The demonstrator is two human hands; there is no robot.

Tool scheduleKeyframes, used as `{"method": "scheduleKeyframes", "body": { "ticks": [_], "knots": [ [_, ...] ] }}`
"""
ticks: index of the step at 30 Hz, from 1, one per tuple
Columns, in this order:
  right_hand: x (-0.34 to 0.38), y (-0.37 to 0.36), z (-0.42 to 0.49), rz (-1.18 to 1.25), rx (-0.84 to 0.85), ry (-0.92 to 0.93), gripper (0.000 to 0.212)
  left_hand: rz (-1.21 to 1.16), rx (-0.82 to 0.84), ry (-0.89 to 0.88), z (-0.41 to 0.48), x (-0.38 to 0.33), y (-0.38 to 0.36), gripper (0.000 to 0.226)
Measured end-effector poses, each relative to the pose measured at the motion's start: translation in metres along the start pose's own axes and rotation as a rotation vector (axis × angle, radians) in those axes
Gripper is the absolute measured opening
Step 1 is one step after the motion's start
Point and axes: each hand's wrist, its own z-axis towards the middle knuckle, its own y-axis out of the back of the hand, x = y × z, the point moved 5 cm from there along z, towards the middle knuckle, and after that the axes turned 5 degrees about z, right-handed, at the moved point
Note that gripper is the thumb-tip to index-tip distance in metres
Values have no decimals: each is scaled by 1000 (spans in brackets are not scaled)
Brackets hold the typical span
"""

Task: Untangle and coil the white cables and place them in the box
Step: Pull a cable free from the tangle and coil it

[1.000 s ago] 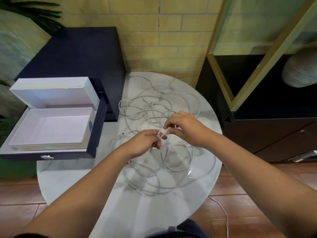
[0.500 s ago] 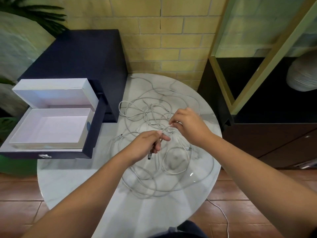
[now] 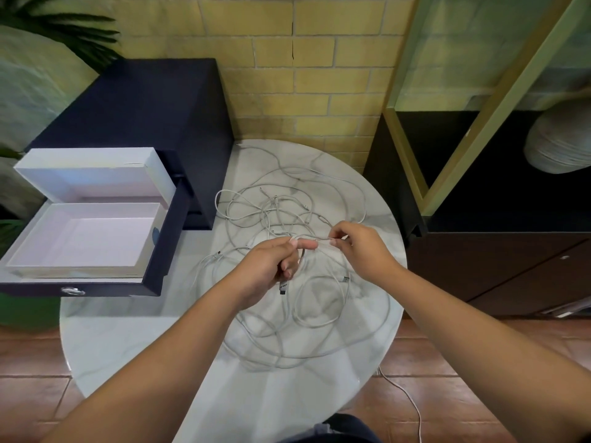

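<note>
A tangle of white cables (image 3: 297,330) lies spread over the round marble table (image 3: 134,340). My left hand (image 3: 271,266) grips one cable near its end, and the metal USB plug (image 3: 283,287) hangs below my fingers. My right hand (image 3: 358,247) pinches the same cable a short way to the right, so a taut stretch runs between both hands above the pile. The open box (image 3: 83,238), dark blue outside and white inside, sits at the table's left edge with nothing in it, its lid raised behind.
A dark blue cabinet (image 3: 144,123) stands behind the box against the yellow brick wall. A black sideboard with a gold-framed mirror (image 3: 479,203) is close on the right. One cable (image 3: 406,398) trails off the table onto the tiled floor.
My hands have drawn apart, the right one sliding right along the cable. The plug now hangs below my left hand.
</note>
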Motion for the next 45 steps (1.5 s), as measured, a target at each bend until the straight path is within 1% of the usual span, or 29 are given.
{"method": "scheduleKeyframes", "body": {
  "ticks": [3,5,8,9,11,14,20,22,24,27,29,31,33,35,37,40,43,45],
  "knots": [
    [-2,3,-3,-103,-47,52,4,-55,-2,-20,0,-6,-4,35],
    [2,0,-5,-104,-19,68,6,-115,2,-40,2,-10,-6,35],
    [14,-14,-15,8,172,-3,13,-211,2,-83,4,-20,-10,34],
    [19,-21,-21,18,223,-4,17,-226,-13,-100,6,-22,-10,35],
    [25,-33,-33,-38,313,21,21,-211,-66,-141,11,-26,-7,37],
    [31,-45,-47,-171,406,98,21,-98,-153,-199,16,-25,4,43],
    [55,-31,-47,-362,465,258,30,363,-276,-274,15,-12,16,47],
    [62,-25,-44,-435,470,289,30,584,-312,-316,12,-10,14,45],
    [69,-18,-41,-511,470,301,27,776,-298,-371,10,-10,10,44],
    [78,-8,-37,-527,471,320,23,1020,-262,-420,9,-11,7,42],
    [81,-4,-33,-534,445,325,24,1112,-240,-405,8,-11,11,47],
    [82,-1,-29,-575,406,334,23,1145,-185,-370,6,-7,17,46],
    [83,0,-25,-619,377,377,17,1149,-135,-351,3,-5,22,34],
    [86,-2,-23,-663,354,416,9,1171,-88,-348,0,-3,25,42],
    [89,-3,-21,-680,313,452,8,1206,-50,-350,-1,-1,27,44],
    [96,-5,-17,-659,268,503,10,1228,-14,-334,-4,1,35,34],
    [107,-9,-15,-652,212,575,11,1194,14,-338,-10,0,45,15],
    [113,-12,-16,-722,157,630,8,1158,24,-332,-14,-3,50,17]
  ]
}}
